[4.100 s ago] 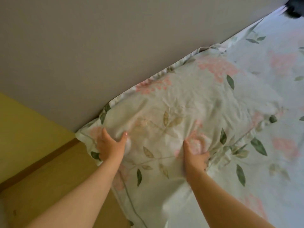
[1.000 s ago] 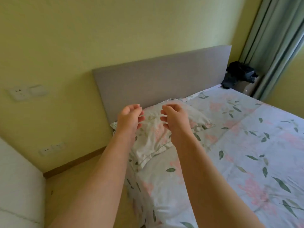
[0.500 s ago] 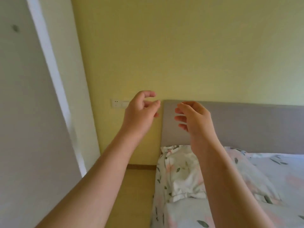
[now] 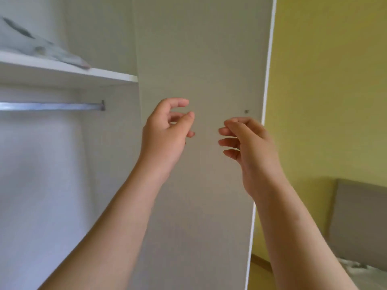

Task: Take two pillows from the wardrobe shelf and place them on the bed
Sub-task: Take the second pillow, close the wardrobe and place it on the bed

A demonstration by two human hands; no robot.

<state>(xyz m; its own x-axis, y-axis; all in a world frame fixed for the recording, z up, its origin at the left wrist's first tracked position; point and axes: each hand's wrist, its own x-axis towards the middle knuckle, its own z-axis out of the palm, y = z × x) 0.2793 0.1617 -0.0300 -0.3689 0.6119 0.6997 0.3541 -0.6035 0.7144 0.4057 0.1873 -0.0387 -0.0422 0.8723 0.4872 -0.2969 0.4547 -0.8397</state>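
A floral pillow (image 4: 39, 49) lies on the white wardrobe shelf (image 4: 69, 75) at the upper left, only partly in the frame. My left hand (image 4: 165, 135) and my right hand (image 4: 249, 147) are raised in front of the open wardrobe door (image 4: 201, 59), both empty with the fingers loosely curled and apart. They are to the right of and below the shelf, not touching the pillow. A corner of the bed (image 4: 364, 271) shows at the bottom right, with the grey headboard (image 4: 360, 222) above it.
A metal hanging rail (image 4: 50, 106) runs under the shelf, with the white wardrobe interior below it. The door's white edge (image 4: 266, 101) stands between me and the yellow wall (image 4: 330, 80). A strip of wooden floor (image 4: 259, 271) shows beside the bed.
The view has swung left from the bed to the wardrobe. The first pillow, which both hands pressed against the headboard, has left the view. Both hands stay raised and empty.
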